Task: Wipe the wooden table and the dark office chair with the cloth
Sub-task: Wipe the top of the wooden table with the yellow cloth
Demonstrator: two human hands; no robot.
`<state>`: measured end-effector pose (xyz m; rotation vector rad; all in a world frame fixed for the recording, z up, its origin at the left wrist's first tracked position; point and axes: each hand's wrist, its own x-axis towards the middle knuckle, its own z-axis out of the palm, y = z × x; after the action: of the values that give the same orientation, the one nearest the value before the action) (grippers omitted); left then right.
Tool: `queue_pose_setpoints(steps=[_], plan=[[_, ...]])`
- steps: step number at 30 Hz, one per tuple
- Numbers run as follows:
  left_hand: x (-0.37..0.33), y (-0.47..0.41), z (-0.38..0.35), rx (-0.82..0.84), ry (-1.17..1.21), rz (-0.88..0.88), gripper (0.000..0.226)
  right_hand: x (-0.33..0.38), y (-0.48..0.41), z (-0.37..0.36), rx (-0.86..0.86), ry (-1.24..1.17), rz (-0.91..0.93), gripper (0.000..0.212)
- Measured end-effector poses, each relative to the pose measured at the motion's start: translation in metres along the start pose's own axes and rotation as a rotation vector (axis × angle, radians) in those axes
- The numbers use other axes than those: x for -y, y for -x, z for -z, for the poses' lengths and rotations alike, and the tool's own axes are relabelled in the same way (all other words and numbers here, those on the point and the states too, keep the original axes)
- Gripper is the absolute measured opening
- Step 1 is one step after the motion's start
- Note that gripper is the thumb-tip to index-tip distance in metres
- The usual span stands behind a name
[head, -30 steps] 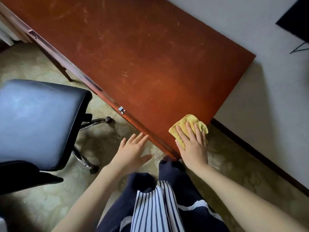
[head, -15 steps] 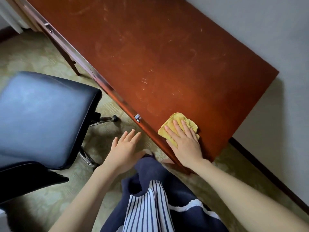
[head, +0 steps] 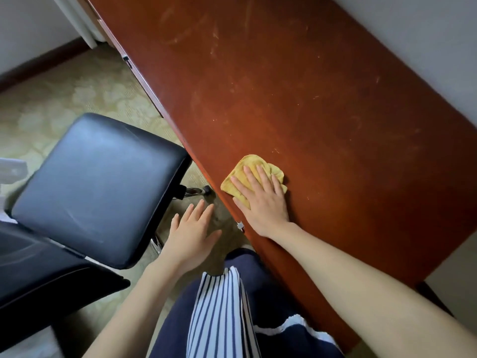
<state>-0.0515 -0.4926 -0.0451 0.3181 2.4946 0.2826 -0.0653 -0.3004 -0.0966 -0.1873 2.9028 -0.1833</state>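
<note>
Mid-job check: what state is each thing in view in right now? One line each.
cloth: bunched, lying on the table near its front edge, under the right hand.
right hand: fingers straight, pressing the cloth onto the table.
left hand: fingers spread, holding nothing, over the floor between chair and table.
table: top scuffed, with pale marks across it.
chair: seat unoccupied, no hand on it, beside the table.

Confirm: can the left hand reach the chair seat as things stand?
Probably yes. The left hand is open and holds nothing, just beside the chair seat, with nothing visible between them. The cloth is under the right hand, though.
</note>
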Motion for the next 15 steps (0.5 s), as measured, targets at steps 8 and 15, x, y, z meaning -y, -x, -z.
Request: queue_pose_setpoints(steps=[8,15], plan=[[0.013,-0.041,0.035,-0.033,-0.024,-0.053,0.066,0.029,-0.052,0.012,0.019,-0.098,-0.131,0.053],[0.003,-0.082,0.061,0.05,-0.181,-0.39,0.058,0.02,-0.01,0.004,-0.064,-0.097,-0.189,0.05]])
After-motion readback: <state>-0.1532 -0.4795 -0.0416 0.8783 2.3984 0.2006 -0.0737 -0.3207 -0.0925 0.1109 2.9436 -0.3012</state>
